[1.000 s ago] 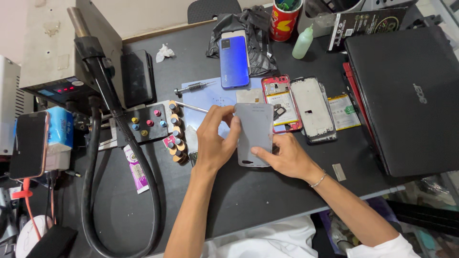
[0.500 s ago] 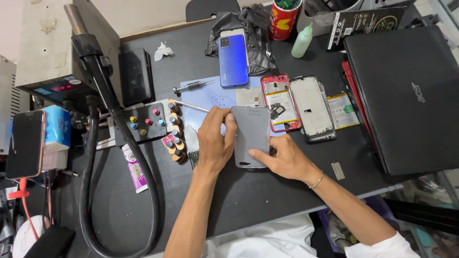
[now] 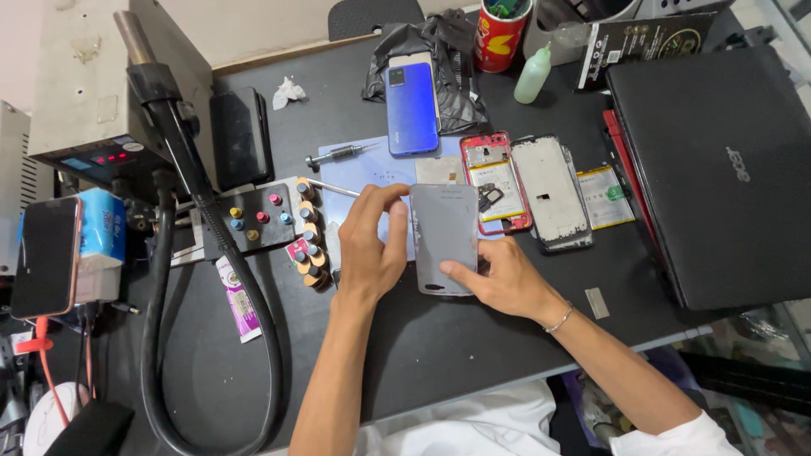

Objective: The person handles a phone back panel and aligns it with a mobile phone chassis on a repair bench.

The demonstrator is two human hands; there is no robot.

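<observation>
Left hand [image 3: 372,245]: fingers curled, thumb and fingertips pinching the upper left edge of the grey phone panel [image 3: 445,238]; palm lying on the table just left of the panel.
Right hand [image 3: 498,274]: fingers bent and spread, index finger pressing down on the panel's lower right part; thin bracelet at the wrist.
Grey phone panel: flat on the black worktable [image 3: 422,355], long side running away from the person, held between both hands.
Beyond the right fingertips: red phone frame with exposed battery [image 3: 494,181], touching the panel's upper right corner; opened phone housing [image 3: 553,192] just beside it; loose battery [image 3: 606,196] further right; closed black laptop [image 3: 718,169] at the far right.
Beyond the left fingertips: blue work mat [image 3: 359,173]; screwdriver [image 3: 338,154] lying on it; blue smartphone [image 3: 411,108] above.
Left of the left fingers: screwdriver-bit holder with coloured caps [image 3: 262,218]; small tube [image 3: 236,297]; black hose [image 3: 211,253] curving down from the hot-air station [image 3: 93,93].
Far edge: red can [image 3: 498,34]; pale green squeeze bottle [image 3: 534,76].
</observation>
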